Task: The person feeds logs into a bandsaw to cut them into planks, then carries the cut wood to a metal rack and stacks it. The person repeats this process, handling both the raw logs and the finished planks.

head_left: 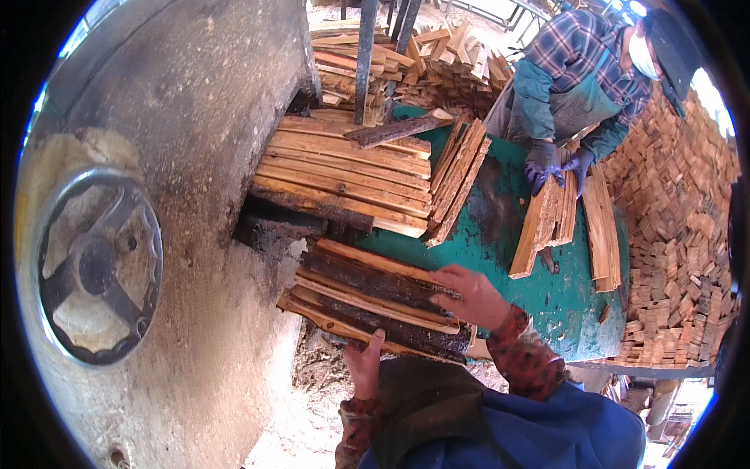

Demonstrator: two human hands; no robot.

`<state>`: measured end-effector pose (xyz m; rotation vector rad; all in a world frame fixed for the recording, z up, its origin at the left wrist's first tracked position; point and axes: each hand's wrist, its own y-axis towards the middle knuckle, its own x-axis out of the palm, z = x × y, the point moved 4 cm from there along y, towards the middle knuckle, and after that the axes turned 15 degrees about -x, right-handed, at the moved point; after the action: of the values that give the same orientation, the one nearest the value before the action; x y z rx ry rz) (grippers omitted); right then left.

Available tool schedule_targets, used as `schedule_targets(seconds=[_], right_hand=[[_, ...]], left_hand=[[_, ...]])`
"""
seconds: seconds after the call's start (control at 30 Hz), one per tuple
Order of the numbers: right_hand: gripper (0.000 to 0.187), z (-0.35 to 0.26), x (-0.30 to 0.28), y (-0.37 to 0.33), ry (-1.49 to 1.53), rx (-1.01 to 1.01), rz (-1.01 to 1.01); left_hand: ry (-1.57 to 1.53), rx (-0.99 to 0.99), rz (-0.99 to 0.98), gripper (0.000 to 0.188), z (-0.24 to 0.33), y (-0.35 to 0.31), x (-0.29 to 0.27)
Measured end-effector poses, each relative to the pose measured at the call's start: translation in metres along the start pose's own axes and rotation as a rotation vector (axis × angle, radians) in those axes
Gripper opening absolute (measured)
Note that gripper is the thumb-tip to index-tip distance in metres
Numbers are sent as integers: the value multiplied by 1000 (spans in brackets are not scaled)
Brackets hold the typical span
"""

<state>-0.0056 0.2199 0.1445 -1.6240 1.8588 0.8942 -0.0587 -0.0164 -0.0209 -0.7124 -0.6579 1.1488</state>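
Several rough wooden slabs with dark bark [383,285] lie together in front of my body, running slantwise from upper left to lower right. My left hand [364,366] grips the near slab's edge from below, its thumb on top. At the right end of the bundle my right hand [475,297] is closed round the farther slabs, some fingers hidden behind the wood. Just beyond, a row of sawn boards [348,176] lies side by side, with a bark strip [398,129] across them. A few narrow boards [459,180] rest at their right end.
A green worn table [500,250] spreads ahead. A co-worker with purple gloves [556,168] handles boards [547,223] there. To the left stands a large machine housing [211,117] with a handwheel [100,266]. Stacked wood pieces [664,266] rise at right, metal posts [366,62] at the back.
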Motion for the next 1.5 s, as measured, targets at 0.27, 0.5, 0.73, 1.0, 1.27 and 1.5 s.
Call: schedule_targets(seconds=[0.27, 0.5, 0.73, 1.0, 1.27, 1.5], right_hand=[[67, 113, -54, 169, -377, -287, 245], [90, 141, -30, 264, -477, -20, -170], [35, 169, -73, 253, -672, -163, -45], [34, 54, -180, 190, -690, -561, 294], [39, -89, -144, 121, -377, -1014, 201], [27, -130, -53, 80, -123, -1155, 97]], left_hand=[[-10, 184, -23, 47, 8, -6, 9], [-38, 24, 46, 52, 0, -7, -5], [-74, 116, -5, 52, 4, -6, 6], [12, 155, 10, 43, -5, 2, 1], [-6, 59, -52, 45, 8, -6, 3], [-146, 66, -109, 40, 12, -15, 4]])
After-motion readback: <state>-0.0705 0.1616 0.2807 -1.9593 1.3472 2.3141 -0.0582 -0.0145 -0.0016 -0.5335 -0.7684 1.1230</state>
